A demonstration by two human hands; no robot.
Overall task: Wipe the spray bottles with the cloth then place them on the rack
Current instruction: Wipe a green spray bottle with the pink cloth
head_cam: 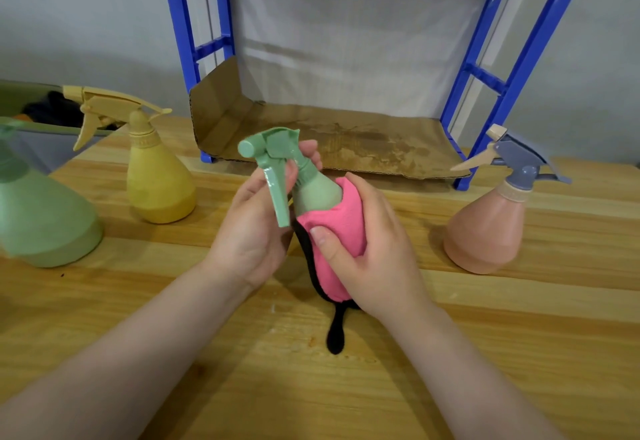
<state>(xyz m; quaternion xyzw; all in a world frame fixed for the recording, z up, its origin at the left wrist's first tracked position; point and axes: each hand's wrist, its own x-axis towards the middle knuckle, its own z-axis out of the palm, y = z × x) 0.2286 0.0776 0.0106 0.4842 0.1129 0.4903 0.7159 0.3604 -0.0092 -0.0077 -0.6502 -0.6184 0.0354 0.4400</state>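
A green spray bottle [313,194] is held tilted above the wooden table [450,335]. My left hand [256,228] grips its neck just below the green trigger head. A pink cloth [337,228] with a black edge and a hanging black loop is wrapped round the bottle's body, and my right hand [374,249] grips the body through that cloth. Most of the body is hidden by the cloth. The blue rack [512,69] stands behind, its lower shelf lined with stained cardboard [329,138] and bare of bottles.
A yellow spray bottle [156,176] stands at the left, and a larger green bottle [41,218] at the far left edge. A pink bottle with a grey-blue trigger [491,225] stands at the right. A green bin [38,110] sits behind the table's left corner.
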